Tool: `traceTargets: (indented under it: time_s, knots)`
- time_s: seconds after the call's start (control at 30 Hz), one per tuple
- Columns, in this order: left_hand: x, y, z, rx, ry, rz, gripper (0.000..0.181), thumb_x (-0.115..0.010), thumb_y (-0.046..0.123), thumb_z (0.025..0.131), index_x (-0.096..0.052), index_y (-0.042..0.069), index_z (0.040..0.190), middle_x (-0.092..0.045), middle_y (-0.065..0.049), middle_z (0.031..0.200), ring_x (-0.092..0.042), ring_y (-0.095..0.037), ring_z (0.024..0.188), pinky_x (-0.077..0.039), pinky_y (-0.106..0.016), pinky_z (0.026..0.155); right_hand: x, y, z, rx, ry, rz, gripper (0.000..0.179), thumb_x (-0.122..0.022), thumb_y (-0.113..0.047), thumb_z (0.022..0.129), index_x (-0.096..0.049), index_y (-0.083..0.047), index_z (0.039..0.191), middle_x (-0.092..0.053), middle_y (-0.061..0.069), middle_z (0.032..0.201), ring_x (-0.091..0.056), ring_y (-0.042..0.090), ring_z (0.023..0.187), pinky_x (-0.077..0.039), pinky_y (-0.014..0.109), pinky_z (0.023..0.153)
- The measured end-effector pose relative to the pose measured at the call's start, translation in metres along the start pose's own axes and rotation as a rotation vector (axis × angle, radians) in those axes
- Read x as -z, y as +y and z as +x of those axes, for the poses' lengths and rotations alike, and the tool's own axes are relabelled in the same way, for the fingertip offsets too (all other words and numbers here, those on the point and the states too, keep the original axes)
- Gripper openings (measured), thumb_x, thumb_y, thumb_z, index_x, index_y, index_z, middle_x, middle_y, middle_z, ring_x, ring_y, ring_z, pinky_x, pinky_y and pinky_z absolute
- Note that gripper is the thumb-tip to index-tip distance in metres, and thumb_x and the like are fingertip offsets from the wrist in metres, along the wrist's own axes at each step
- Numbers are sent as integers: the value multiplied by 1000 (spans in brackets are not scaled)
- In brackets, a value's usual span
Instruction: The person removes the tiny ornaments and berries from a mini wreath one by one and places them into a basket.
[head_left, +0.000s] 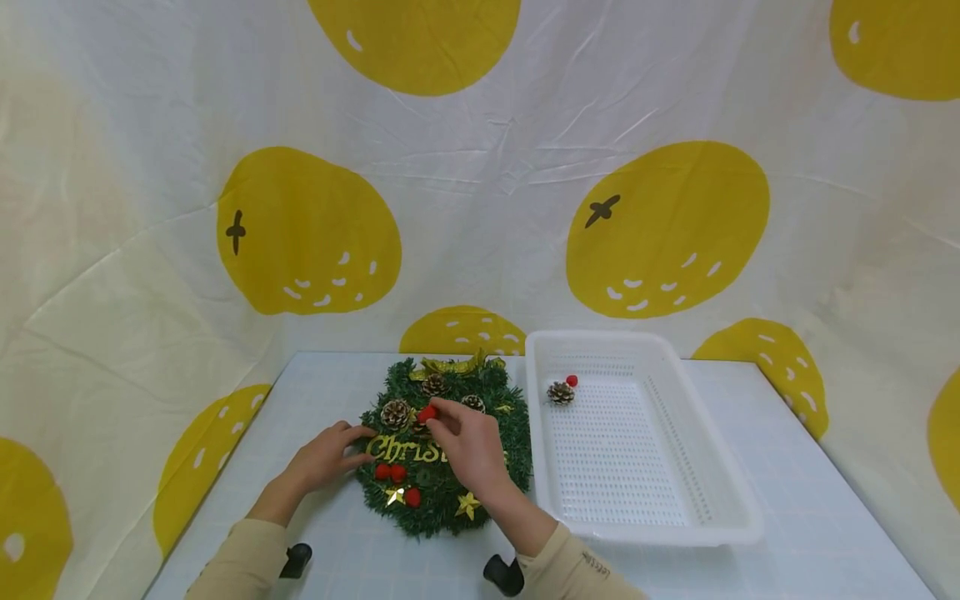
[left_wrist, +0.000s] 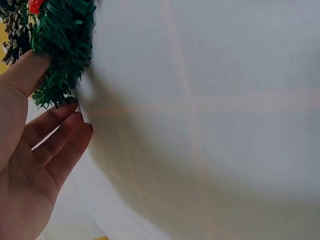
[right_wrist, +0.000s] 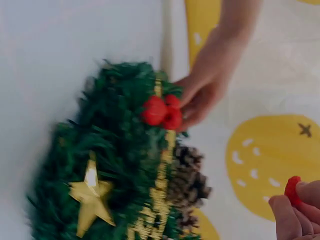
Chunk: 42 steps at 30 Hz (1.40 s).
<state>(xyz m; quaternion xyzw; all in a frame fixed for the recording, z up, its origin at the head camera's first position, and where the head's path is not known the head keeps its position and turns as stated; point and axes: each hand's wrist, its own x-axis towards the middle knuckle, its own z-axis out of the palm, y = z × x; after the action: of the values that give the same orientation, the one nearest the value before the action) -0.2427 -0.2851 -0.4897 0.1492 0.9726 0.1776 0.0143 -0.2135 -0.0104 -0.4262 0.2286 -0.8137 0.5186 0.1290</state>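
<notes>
A green Christmas wreath (head_left: 442, 517) lies on the table, decorated with gold "Christmas" lettering (head_left: 405, 450), pine cones (head_left: 395, 414), gold stars (right_wrist: 92, 197) and red berries (right_wrist: 155, 111). At its left edge, my left hand (head_left: 324, 458) holds the rim between thumb and fingers; the left wrist view shows the thumb on the greenery (left_wrist: 65, 45). Above the wreath's middle, my right hand (head_left: 474, 442) pinches a small red berry (head_left: 427, 413) between thumb and fingertips. The right wrist view shows this berry (right_wrist: 293, 190) apart from the wreath.
Right of the wreath stands a white perforated plastic basket (head_left: 716, 450). In its far left corner lie a pine cone (head_left: 560, 393) and a red berry (head_left: 572, 381). A white curtain with yellow fruit prints hangs behind the table (head_left: 817, 500).
</notes>
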Motion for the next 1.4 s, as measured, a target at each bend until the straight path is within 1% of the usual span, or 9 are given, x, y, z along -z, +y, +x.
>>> traceTargets:
  time_s: [0.07, 0.2, 0.37, 0.5, 0.6, 0.83, 1.07, 1.3, 1.4]
  knots:
    - [0, 0, 0, -2, 0, -2, 40, -74, 35, 87, -66, 16, 122, -59, -7, 105, -59, -26, 94, -51, -48, 75, 7, -5, 2, -10, 12, 19, 32, -65, -18, 96, -66, -6, 126, -74, 8, 102, -70, 14, 80, -48, 20, 55]
    - [0, 0, 0, -8, -5, -4, 40, -73, 34, 88, -66, 15, 122, -59, -8, 106, -59, -27, 95, -51, -48, 75, 21, -15, 8, -28, 26, 34, 33, -65, -19, 96, -66, -9, 127, -74, 7, 103, -70, 12, 78, -36, 20, 42]
    - [1, 1, 0, -9, -8, 0, 41, -73, 34, 88, -65, 15, 123, -59, -9, 106, -59, -27, 95, -51, -48, 75, 39, -24, 19, -24, 36, 37, 30, -65, -20, 97, -67, -9, 124, -73, 7, 104, -71, 17, 79, -41, 24, 45]
    - [2, 2, 1, -14, -9, 2, 41, -73, 34, 88, -65, 14, 123, -59, -10, 107, -60, -28, 95, -51, -48, 75, 53, -27, 28, -49, 31, 70, 31, -63, -20, 98, -64, -7, 126, -71, 9, 111, -71, 21, 91, -55, 27, 63]
    - [2, 2, 1, -17, -12, 4, 41, -73, 34, 88, -65, 14, 124, -59, -10, 106, -60, -28, 94, -51, -48, 75, 62, -25, 35, -79, 39, 103, 32, -64, -18, 97, -63, -6, 127, -69, 11, 117, -68, 22, 105, -55, 32, 83]
    - [3, 3, 0, 0, -18, 5, 41, -73, 34, 88, -65, 14, 124, -59, -9, 106, -59, -27, 93, -51, -47, 74, 78, -13, 52, -150, 59, 62, 34, -68, -17, 94, -66, -8, 126, -69, 10, 116, -69, 23, 101, -56, 36, 82]
    - [3, 2, 0, -2, -23, 8, 41, -73, 34, 88, -65, 14, 123, -59, -9, 105, -59, -26, 93, -51, -47, 75, 93, 2, 63, -237, 75, 42, 30, -69, -19, 93, -68, -8, 121, -68, 9, 116, -68, 23, 104, -55, 38, 83]
    - [3, 2, 1, -3, -23, 11, 41, -74, 33, 88, -65, 14, 123, -59, -8, 105, -59, -26, 92, -51, -47, 75, 106, 20, 70, -246, 95, -44, 32, -67, -20, 95, -65, -4, 123, -70, 11, 112, -68, 25, 104, -53, 41, 87]
    - [3, 2, 1, -2, -24, 11, 41, -74, 33, 88, -65, 14, 123, -59, -8, 105, -59, -26, 93, -51, -47, 76, 112, 28, 73, -261, 98, -68, 35, -66, -19, 95, -64, -4, 126, -69, 12, 115, -67, 26, 105, -52, 43, 88]
